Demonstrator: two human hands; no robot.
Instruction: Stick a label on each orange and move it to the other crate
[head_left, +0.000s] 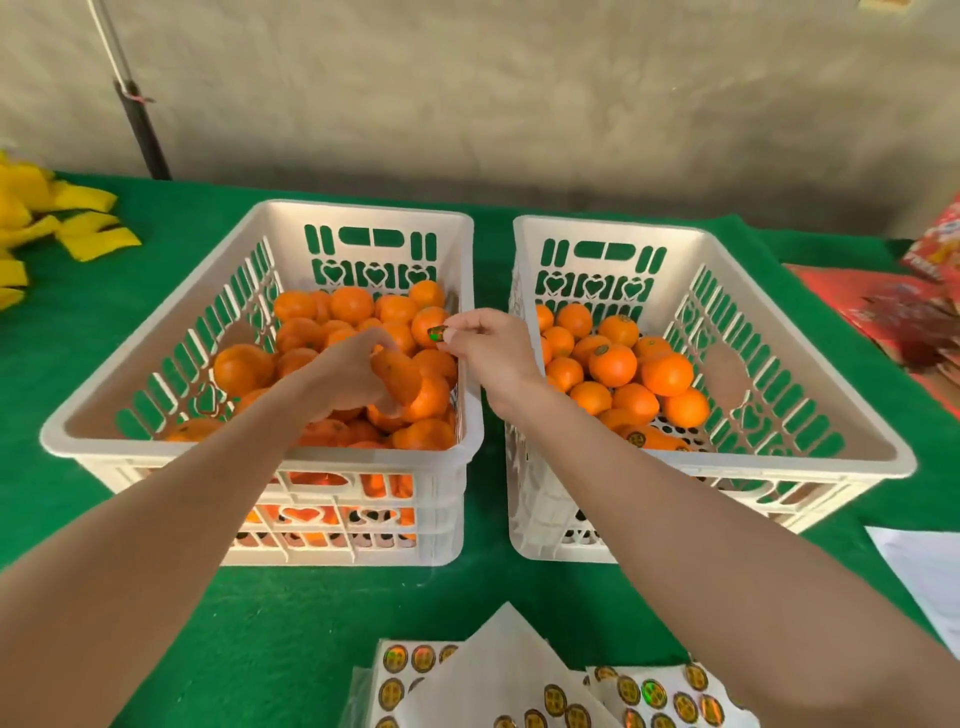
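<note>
Sheets of round gold holographic labels (524, 691) lie fanned at the near edge, glossy stickers on white backing paper, on the green felt counter (291, 613). A plain white paper (924, 566) lies at the near right. Both bare forearms reach forward and inward over the crates. Two white plastic crates sit side by side, nearly touching, with slotted walls and heart-shaped cutouts.

The left crate (130, 448) is heaped with smooth round oranges (244, 369). The left hand (343, 379) is palm down inside it, its grip closed around one orange (400, 379) just above the pile, fingers curled over the fruit. The right hand (493, 353) hovers over the gap between the crates, knuckles up, its grip pinching a single shiny label (436, 334) between thumb and fingertip, just beside the held orange and not touching it.

The right crate (805, 465) holds a smaller cluster of fruit (667, 374), some carrying stickers, perforated floor showing at the near end.

Farther off, yellow flat pieces (78, 228) at far left, red printed packaging (909, 312) at far right, a black pole (140, 119) leaning by the mottled grey wall.
</note>
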